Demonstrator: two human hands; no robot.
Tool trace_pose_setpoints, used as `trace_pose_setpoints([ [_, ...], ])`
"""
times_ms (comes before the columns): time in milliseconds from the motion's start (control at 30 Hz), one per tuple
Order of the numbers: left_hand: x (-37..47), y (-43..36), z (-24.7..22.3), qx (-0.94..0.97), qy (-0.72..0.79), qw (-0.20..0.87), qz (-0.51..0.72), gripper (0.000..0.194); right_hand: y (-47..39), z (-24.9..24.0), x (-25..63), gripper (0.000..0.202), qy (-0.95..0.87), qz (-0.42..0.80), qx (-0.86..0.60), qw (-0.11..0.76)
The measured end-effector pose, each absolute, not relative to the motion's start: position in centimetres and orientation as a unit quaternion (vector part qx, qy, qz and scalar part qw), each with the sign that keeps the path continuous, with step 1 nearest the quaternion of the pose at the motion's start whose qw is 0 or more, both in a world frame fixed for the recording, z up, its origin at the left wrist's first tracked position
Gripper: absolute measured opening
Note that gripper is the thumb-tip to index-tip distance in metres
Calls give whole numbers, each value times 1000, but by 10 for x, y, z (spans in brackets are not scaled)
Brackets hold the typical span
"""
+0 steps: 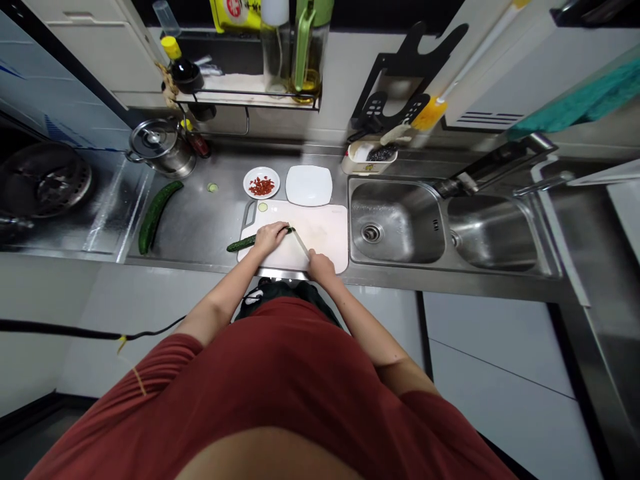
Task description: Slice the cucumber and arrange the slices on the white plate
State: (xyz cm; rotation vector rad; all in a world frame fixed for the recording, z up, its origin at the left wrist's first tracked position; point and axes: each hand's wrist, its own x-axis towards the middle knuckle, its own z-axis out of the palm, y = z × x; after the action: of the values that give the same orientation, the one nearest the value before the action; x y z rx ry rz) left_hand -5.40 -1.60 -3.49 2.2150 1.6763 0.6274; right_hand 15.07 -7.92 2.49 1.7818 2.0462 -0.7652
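Observation:
On the white cutting board [325, 223] my left hand [271, 237] is closed over a long green cucumber [241, 244], whose one end sticks out to the left past the board's edge. My right hand [321, 265] grips the handle of a knife [301, 243]. The blade points up and left, its tip at the cucumber's right end beside my left fingers. A pale green slice [263, 207] lies near the board's upper left corner. Behind the board stand a white plate of small red pieces [261, 186] and a bare, squarish white plate [309, 185].
Another cucumber [157, 217] and a small green piece [213, 188] lie on the steel counter at left. Further back is a lidded pot [161, 147]. A double sink [397, 223] adjoins the board's right side; a bottle rack [250, 99] hangs above.

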Motion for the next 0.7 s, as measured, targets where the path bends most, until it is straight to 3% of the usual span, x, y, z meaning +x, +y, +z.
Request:
trace_pose_setpoints([
  [267, -51, -24, -28, 756, 607, 134, 208, 26, -81, 48, 175, 46, 743, -118, 654, 78],
  [533, -63, -17, -23, 705, 639, 147, 269, 29, -81, 48, 180, 56, 748, -100, 653, 56],
  [700, -65, 1, -3, 675, 625, 273, 282, 31, -80, 38, 182, 53, 754, -77, 652, 38],
])
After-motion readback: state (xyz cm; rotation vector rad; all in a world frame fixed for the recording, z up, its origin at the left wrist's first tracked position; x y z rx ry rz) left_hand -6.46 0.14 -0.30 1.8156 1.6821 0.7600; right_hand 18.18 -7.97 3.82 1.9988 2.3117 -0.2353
